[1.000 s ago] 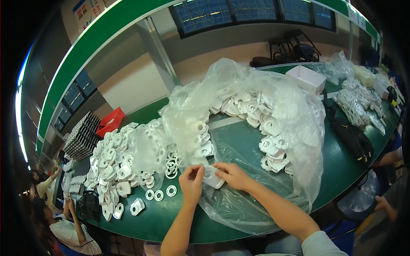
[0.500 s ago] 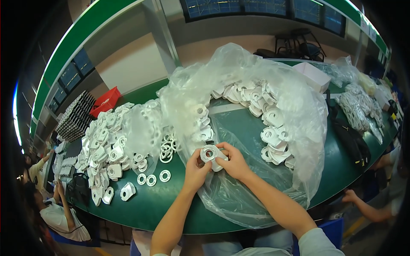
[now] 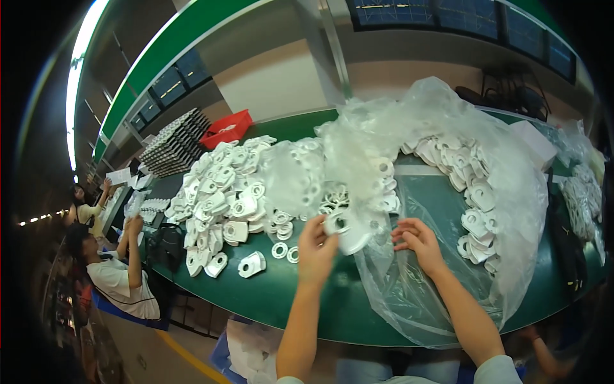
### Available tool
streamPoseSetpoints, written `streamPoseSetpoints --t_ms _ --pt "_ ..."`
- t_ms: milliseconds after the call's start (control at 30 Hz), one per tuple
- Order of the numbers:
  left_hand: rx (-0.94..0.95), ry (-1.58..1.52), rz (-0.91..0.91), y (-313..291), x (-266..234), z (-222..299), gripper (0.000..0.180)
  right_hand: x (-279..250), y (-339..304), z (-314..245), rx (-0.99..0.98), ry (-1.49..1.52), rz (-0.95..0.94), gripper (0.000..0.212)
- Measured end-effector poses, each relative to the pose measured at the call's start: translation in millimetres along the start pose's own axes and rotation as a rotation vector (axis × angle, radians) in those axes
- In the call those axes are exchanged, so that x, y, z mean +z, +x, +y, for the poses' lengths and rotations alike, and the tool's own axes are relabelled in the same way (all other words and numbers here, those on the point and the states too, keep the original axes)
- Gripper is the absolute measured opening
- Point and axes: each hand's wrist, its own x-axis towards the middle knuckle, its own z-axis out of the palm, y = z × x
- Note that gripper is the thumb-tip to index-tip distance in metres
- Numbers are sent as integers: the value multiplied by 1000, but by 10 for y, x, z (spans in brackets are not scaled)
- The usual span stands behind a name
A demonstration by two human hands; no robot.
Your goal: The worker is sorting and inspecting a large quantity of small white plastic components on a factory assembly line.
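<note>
My left hand (image 3: 316,253) pinches a white plastic part (image 3: 349,238) with a round hole, slightly blurred, held by its left edge above the table. To its right my right hand (image 3: 417,244) is empty, its fingers loosely bent and apart, over the clear plastic bag (image 3: 409,301). Near my left hand lie loose white rings (image 3: 279,250) and a bunch of rings (image 3: 334,197). Farther left is a large heap of similar white parts (image 3: 220,192), with one single part (image 3: 252,264) at its front. More white parts (image 3: 476,201) sit in a curve along the bag's inner right side.
The green table (image 3: 358,320) carries a red bin (image 3: 227,128), stacked trays (image 3: 174,142), a white box (image 3: 534,144) and a black bag (image 3: 568,240). A seated person (image 3: 121,275) works at the left. A blue bin (image 3: 222,352) stands below the table edge.
The white part has left my right hand and moved leftward in my left hand. My hands have drawn apart. The whole view has swung left.
</note>
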Motion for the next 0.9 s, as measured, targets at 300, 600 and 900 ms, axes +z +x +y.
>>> streamPoseSetpoints --t_ms 300,600,900 --pt "100 280 590 628 -2318 93 36 67 -43 44 -1 -236 -22 15" --pt "58 681 297 767 -1179 -119 15 -41 -72 -8 -2 -261 -3 14" --pt "288 1340 323 716 -841 -668 11 157 -75 -67 -97 -443 89 14"
